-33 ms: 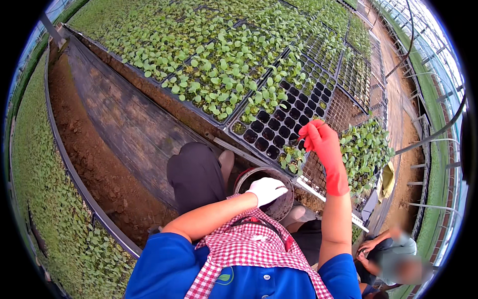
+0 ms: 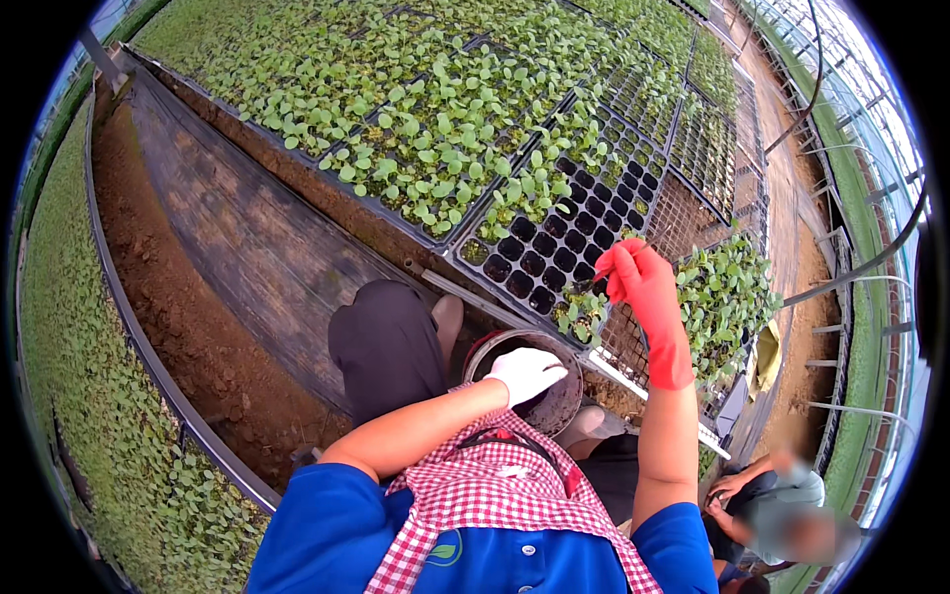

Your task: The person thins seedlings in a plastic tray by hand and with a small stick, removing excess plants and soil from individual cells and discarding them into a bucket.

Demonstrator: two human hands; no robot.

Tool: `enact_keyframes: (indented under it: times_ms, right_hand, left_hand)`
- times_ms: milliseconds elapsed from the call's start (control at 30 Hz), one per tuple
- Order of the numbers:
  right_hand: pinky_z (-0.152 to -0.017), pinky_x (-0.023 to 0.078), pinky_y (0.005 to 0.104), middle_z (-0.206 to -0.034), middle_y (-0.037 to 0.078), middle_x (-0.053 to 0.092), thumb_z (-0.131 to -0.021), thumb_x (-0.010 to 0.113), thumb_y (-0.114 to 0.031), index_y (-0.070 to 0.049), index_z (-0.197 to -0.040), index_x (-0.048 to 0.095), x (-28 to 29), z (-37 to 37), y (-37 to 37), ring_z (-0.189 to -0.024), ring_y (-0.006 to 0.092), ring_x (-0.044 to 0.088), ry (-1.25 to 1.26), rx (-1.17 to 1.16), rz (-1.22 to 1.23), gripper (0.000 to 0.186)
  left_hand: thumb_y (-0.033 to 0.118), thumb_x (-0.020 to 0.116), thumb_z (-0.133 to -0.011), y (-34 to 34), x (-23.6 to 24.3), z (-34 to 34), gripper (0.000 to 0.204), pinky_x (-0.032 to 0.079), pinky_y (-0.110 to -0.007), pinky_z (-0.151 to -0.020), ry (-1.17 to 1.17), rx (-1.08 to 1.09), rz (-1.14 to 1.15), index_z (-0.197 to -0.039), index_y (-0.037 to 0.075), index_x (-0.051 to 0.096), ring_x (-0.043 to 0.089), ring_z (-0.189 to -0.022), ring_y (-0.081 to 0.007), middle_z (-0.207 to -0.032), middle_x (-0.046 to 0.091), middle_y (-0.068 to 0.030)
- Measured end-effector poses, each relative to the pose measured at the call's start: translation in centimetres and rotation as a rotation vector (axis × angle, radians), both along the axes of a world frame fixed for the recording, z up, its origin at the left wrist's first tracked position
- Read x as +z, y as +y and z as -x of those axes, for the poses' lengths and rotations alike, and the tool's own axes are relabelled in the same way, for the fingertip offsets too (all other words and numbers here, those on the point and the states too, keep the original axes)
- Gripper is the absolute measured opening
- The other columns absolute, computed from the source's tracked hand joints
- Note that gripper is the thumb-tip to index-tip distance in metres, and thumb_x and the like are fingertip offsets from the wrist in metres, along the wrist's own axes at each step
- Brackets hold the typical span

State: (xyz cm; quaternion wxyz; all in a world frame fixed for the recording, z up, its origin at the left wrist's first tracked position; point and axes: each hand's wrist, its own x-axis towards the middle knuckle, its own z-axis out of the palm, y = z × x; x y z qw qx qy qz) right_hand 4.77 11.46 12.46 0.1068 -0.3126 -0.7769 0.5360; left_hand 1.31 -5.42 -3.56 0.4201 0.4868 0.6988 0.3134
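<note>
My right hand [image 2: 635,272], in a red rubber glove, hangs over the near right part of a black seedling tray [image 2: 539,243]. Its fingers are pinched together, and what they hold, if anything, is too small to name. Many near cells of this tray hold dark soil and no plant, while green seedlings [image 2: 534,188] fill its left side. White-gloved, my left hand [image 2: 529,377] lies over the mouth of a round bucket [image 2: 566,401] between my knees. The fingers curl together, and their undersides are hidden. A small seedling clump [image 2: 582,315] stands below my right hand.
Dense seedling trays [image 2: 406,129] cover the bed ahead. To the right, a leafy tray [image 2: 727,287] stands beside an open mesh patch [image 2: 683,218]. Dark ground sheeting [image 2: 228,238] runs along the left. Another person [image 2: 782,505] crouches at the lower right.
</note>
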Motion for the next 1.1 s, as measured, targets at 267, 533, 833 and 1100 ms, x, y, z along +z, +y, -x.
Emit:
enact_keyframes:
  times_ms: [267,533,833,1100]
  right_hand:
    - [-0.056,0.044,0.0234,-0.074,0.001,0.063,-0.1,0.047,-0.017,0.0,-0.091,0.065,-2.0,-3.5,-2.1,-0.061,0.0075,0.053,-0.096,0.056,-0.043,0.026]
    - [-0.062,0.047,0.0253,-0.08,0.003,0.066,-0.095,0.054,-0.013,-0.008,-0.098,0.068,-2.9,-3.7,-2.3,-0.068,0.0113,0.059,-0.223,0.136,-0.252,0.015]
    - [-0.066,0.05,0.0393,-0.079,0.012,0.065,-0.084,0.062,-0.009,-0.011,-0.09,0.069,-3.0,-3.5,-2.5,-0.074,0.033,0.062,-0.221,0.543,-0.793,0.01]
    - [-0.065,0.049,0.0317,-0.079,0.007,0.065,-0.096,0.051,-0.018,-0.006,-0.093,0.068,-7.3,-2.3,0.0,-0.07,0.0173,0.061,-0.306,0.217,-0.081,0.021]
  left_hand:
    - [0.031,0.053,-0.096,0.9,-2.2,0.7,0.032,0.051,-0.022,-0.062,-0.816,0.431,-0.006,-0.102,0.002,0.065,0.06,-0.074,-0.0083,-0.088,0.068,-0.0042]
    - [0.029,0.054,-0.095,1.3,-2.6,-0.2,0.03,0.051,-0.024,-0.057,-1.001,0.567,-0.03,-0.095,0.0,0.064,0.061,-0.069,-0.0109,-0.082,0.062,-0.0036]
    - [0.027,0.056,-0.095,1.7,-3.1,-0.3,0.028,0.052,-0.022,-0.055,-0.941,0.609,-0.013,-0.086,0.002,0.061,0.063,-0.067,-0.0107,-0.081,0.063,-0.0042]
    - [0.022,0.056,-0.095,2.1,-4.1,-0.5,0.026,0.053,-0.022,-0.055,-0.899,0.617,-0.072,-0.091,-0.002,0.064,0.064,-0.07,-0.0125,-0.083,0.065,-0.0061]
